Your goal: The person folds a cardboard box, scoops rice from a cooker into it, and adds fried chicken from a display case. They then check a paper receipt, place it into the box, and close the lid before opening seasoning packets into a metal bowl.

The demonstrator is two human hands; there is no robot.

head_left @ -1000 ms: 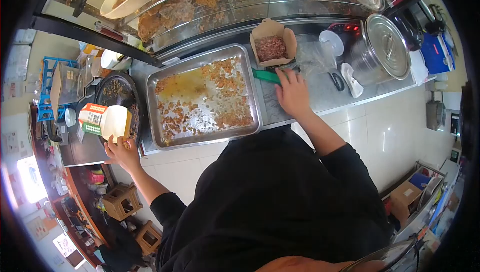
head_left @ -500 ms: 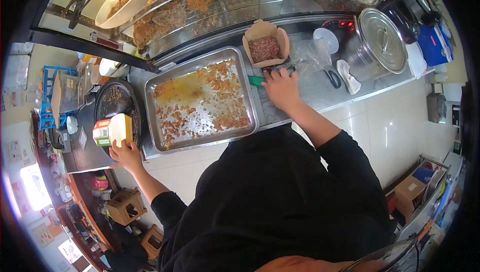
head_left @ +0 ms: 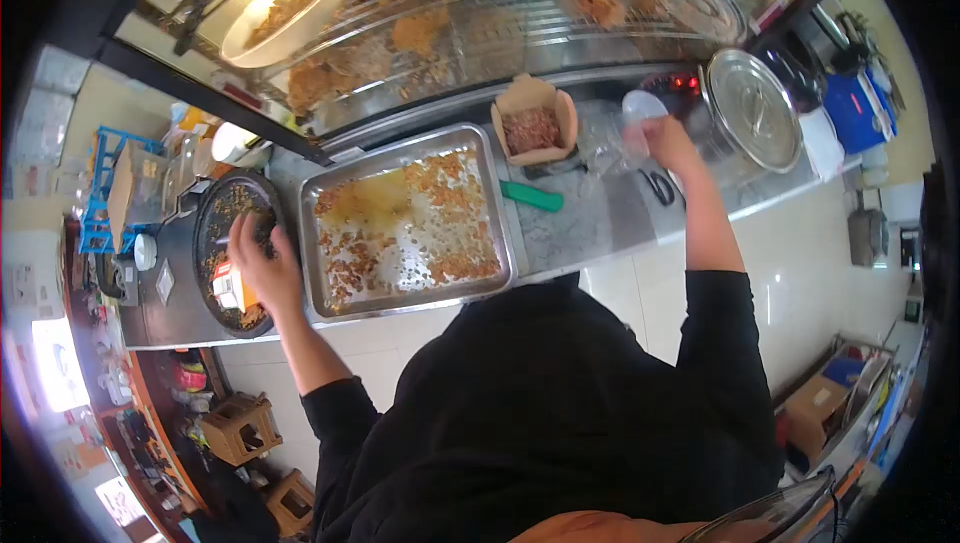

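Over the round black pan (head_left: 245, 198) on the left, my left hand (head_left: 266, 265) is spread, its fingers apart. Partly under it is a small white, orange and red box (head_left: 230, 286), resting at the pan. My right hand (head_left: 668, 143) is at the right, with bent, blurred fingers at the clear plastic bag (head_left: 603, 148) and right by the small white bowl (head_left: 643, 106); I cannot tell whether they grip anything. A green handle (head_left: 532, 196) lies on the counter. Behind it stands an open cardboard food box (head_left: 533, 131) filled with reddish-brown grains.
Between my hands sits a steel tray (head_left: 487, 213) with oily brown crumbs. A lidded steel pot (head_left: 755, 108) and black scissor handles (head_left: 657, 186) are at the right. A glass case (head_left: 440, 33) of fried food runs along the back. A blue rack (head_left: 105, 193) stands far left.
My right hand has left the green handle and moved right to the plastic bag and white bowl. My left hand has risen over the small box, which has shifted slightly right and down.
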